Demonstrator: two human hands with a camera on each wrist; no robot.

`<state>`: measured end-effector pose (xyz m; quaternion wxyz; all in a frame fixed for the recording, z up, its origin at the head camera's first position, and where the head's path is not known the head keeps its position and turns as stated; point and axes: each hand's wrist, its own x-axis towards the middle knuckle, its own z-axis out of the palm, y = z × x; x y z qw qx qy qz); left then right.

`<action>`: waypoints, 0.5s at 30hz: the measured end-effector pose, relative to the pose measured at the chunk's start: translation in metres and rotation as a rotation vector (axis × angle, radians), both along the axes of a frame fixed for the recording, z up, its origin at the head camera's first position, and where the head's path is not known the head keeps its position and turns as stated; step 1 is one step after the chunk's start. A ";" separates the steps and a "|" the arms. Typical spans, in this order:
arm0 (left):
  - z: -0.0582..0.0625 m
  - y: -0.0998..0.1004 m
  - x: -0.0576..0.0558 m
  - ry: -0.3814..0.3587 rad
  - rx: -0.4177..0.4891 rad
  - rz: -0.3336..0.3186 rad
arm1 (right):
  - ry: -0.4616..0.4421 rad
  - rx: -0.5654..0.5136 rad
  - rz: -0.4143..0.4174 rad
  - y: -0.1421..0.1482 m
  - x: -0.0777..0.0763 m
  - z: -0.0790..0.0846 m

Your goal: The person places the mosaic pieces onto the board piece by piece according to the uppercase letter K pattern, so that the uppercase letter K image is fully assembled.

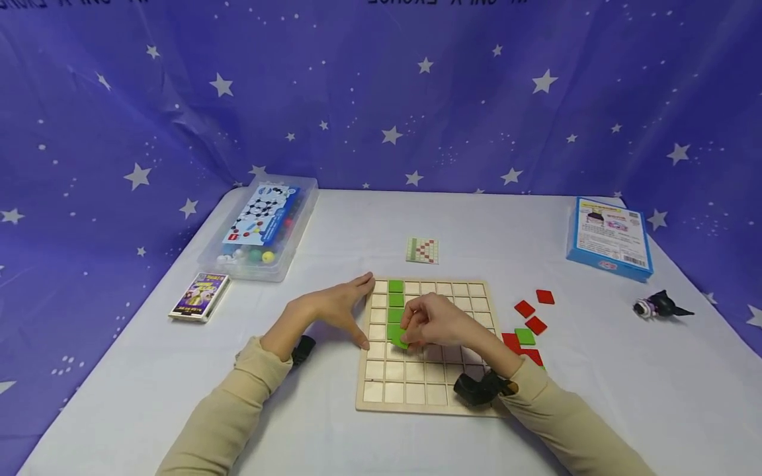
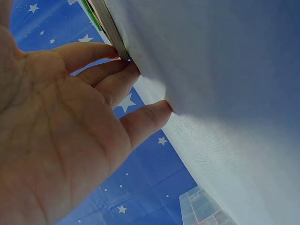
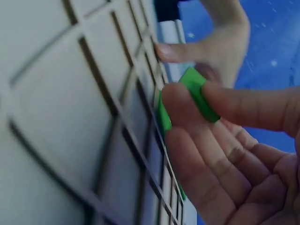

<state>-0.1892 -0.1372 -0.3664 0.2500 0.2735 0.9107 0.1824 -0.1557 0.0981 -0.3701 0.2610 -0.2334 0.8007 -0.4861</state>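
A wooden grid board lies flat on the table. In its second column from the left, green square tiles fill the upper cells. My right hand pinches another green tile between thumb and index finger, over that column just below the placed ones. My left hand is spread along the board's left side, with its thumb and fingertips touching the edge. In the left wrist view, the fingers look extended and hold nothing. Beyond the board lies a small pattern card with a green column and red squares.
Loose red tiles and a loose green tile lie right of the board, partly behind the right forearm. At left are a clear plastic case and a card box. A blue box and a small black figure stand at right.
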 end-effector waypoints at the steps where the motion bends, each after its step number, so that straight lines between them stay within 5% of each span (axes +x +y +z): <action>1: 0.001 0.000 0.000 -0.001 -0.005 0.003 | 0.021 0.022 -0.011 -0.004 0.002 -0.001; 15: -0.001 0.002 -0.001 -0.011 -0.005 0.008 | 0.362 0.242 0.030 -0.016 0.014 -0.006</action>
